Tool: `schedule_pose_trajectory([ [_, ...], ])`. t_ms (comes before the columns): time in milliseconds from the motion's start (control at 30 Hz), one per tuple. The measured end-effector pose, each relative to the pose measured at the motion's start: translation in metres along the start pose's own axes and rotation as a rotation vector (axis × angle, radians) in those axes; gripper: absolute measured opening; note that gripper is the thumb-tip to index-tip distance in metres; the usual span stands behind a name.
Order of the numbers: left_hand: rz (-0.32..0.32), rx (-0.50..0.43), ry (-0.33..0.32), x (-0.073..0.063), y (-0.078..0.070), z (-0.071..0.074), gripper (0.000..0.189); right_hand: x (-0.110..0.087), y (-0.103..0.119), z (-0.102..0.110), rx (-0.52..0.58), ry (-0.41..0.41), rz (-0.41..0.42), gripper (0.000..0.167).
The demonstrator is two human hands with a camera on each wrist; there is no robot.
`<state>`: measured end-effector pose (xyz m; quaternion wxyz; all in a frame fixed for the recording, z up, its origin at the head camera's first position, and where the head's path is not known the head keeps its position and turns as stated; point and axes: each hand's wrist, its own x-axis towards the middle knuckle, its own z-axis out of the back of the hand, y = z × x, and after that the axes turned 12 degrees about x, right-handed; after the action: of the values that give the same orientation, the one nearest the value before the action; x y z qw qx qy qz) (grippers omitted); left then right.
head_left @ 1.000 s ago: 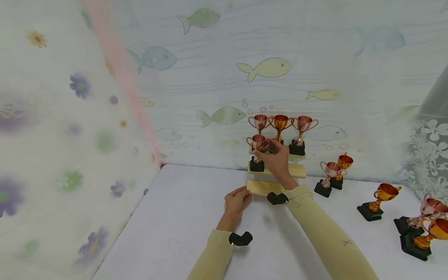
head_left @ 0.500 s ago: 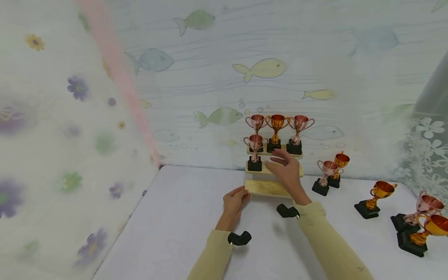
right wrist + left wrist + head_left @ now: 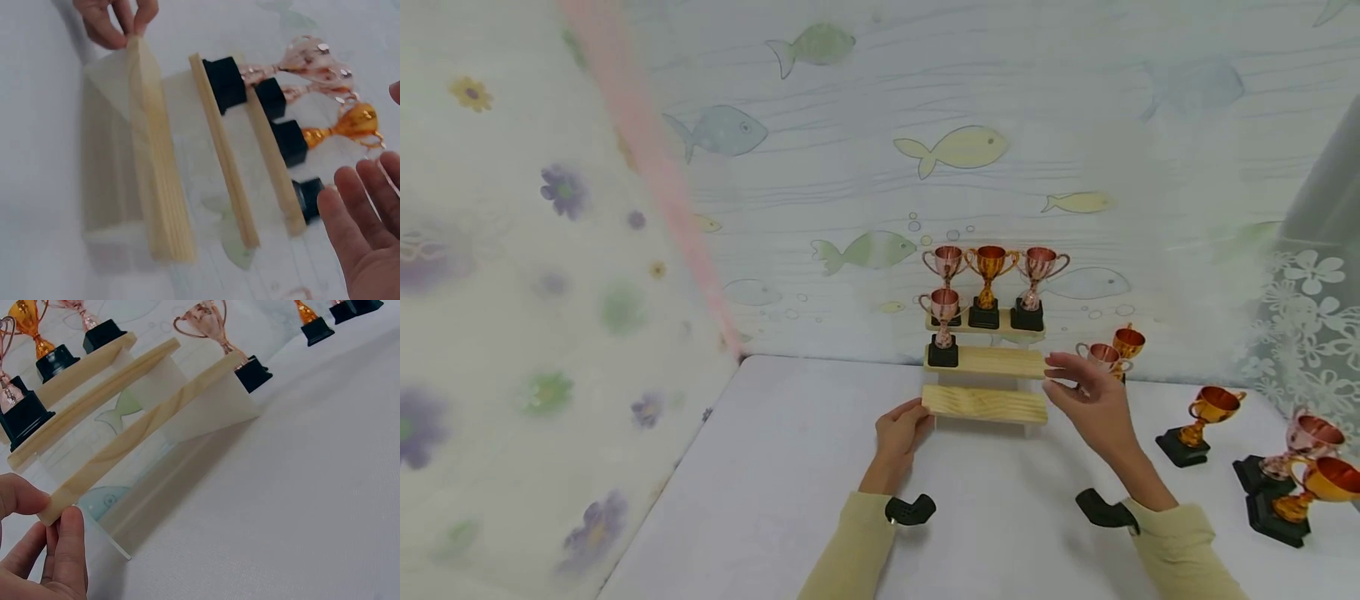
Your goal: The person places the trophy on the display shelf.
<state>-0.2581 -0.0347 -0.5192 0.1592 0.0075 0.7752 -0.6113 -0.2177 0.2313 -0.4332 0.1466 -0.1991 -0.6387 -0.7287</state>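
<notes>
My left hand (image 3: 898, 433) pinches the left end of the lowest board (image 3: 985, 404) of a three-step wooden display stand; the left wrist view shows thumb above and fingers below that board. On the middle board (image 3: 1000, 362) a rose-gold trophy cup (image 3: 943, 310) stands upright at the left end. The top board carries a rose-gold trophy (image 3: 947, 262), a gold trophy (image 3: 990, 265) and another rose-gold trophy (image 3: 1040, 267). Holding nothing, my right hand (image 3: 1093, 408) is right of the stand, fingers extended, partly covering a rose-gold trophy (image 3: 1103, 357) on the table.
Behind that covered trophy stands a gold trophy (image 3: 1128, 342). Farther right on the white tabletop (image 3: 790, 467) are a gold trophy (image 3: 1213, 406), a rose-gold one (image 3: 1313, 435) and another gold one (image 3: 1330, 479). A fish-patterned curtain (image 3: 820, 167) hangs behind the stand.
My right hand has let go of the rose-gold trophy on the middle board and moved right, off the stand. My left hand keeps its pinch on the lowest board.
</notes>
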Motion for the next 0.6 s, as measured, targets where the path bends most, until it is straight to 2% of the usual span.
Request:
schedule_pose_trajectory([
  [167, 0.013, 0.009, -0.008, 0.000, 0.000, 0.003, 0.034, -0.024, 0.006, 0.033, -0.111, -0.045, 0.049, 0.036],
  [300, 0.014, 0.004, 0.005, -0.003, -0.003, 0.006, 0.034, -0.042, 0.009, 0.062, -0.208, -0.093, 0.055, 0.035],
  [467, 0.007, -0.004, 0.025, -0.001, -0.004, 0.008, 0.034, -0.063, 0.015, 0.092, -0.356, -0.119, 0.027, 0.037],
  [500, 0.004, -0.006, 0.028, 0.004, 0.000, 0.008, 0.034, -0.067, 0.015, 0.099, -0.384, -0.133, 0.018, 0.038],
  [600, -0.002, -0.002, 0.044, 0.006, 0.000, 0.008, 0.035, -0.078, 0.009, 0.119, -0.448, -0.226, -0.055, 0.039],
])
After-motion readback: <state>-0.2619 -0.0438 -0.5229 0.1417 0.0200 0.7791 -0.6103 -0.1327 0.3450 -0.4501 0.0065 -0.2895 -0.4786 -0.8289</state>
